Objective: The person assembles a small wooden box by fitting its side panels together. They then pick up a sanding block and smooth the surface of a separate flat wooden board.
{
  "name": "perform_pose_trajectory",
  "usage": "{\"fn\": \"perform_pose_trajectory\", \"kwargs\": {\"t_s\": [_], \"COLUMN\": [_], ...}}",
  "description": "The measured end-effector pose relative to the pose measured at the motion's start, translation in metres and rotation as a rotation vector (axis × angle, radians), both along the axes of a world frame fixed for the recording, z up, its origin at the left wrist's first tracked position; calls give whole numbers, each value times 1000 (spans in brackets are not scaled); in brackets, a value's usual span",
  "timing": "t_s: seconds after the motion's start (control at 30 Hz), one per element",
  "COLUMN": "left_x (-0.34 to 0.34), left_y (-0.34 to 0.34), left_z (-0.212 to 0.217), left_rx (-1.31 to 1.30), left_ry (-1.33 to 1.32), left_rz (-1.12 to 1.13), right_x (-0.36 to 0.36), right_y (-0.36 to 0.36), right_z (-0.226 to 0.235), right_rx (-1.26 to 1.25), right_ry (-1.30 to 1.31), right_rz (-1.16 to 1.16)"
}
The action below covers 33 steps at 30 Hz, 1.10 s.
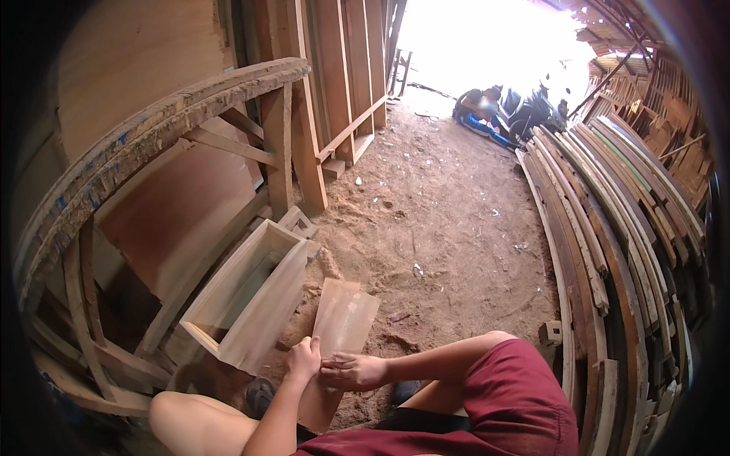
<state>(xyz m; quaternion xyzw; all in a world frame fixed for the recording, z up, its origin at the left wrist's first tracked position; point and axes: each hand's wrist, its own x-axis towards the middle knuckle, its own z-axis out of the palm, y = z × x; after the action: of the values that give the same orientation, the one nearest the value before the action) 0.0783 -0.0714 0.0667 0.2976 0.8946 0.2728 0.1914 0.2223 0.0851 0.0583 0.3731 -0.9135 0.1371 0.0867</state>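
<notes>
A thin, pale wooden board (346,311) slants across the space between my knees, its far end over the sandy ground. My left hand (305,357) is closed at the board's left edge, thumb up; its fingers are mostly hidden. From the right, my right hand (354,372) lies palm down across the board, fingers stretched toward the left hand. Whether anything thin is under that palm cannot be seen. Just left of the board stands a long, open-topped wooden box (262,315), made of pale planks.
A rough wooden trestle (167,114) rises on the left, with a reddish panel (182,213) behind it. Long planks (608,251) are stacked along the right. Farther off, a person (480,114) crouches beside a motorcycle (532,112). A hollow block (298,223) sits behind the box.
</notes>
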Motion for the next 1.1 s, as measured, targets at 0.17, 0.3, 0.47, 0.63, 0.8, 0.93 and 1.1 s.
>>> {"fn": "perform_pose_trajectory", "kwargs": {"t_s": [0.17, 0.3, 0.47, 0.63, 0.8, 0.93, 1.1], "left_x": [1, 2, 2, 0, 3, 1, 1], "left_y": [-2, 2, 0, -2, 5, 0, 8], "left_z": [-4, -2, 1, 0, 5, 11, 5], "left_rx": [30, 17, 2, 7, 4, 6, 2], "left_ry": [-8, -3, -34, -24, -26, -29, -41], "left_rz": [-4, -19, 3, -4, -22, 5, -32], "right_x": [-37, -30, -1, -33, -23, -6, -24], "right_y": [78, 86, 2, 86, 70, 4, 101], "right_z": [46, 30, 8, 31, 11, 14, -1], "right_rx": [590, 580, 17, 291, 152, 5, 205], "right_ry": [-174, -152, 73, -209, -181, -55, -67], "right_rz": [-450, -621, -103, -564, -579, -29, -430]}}
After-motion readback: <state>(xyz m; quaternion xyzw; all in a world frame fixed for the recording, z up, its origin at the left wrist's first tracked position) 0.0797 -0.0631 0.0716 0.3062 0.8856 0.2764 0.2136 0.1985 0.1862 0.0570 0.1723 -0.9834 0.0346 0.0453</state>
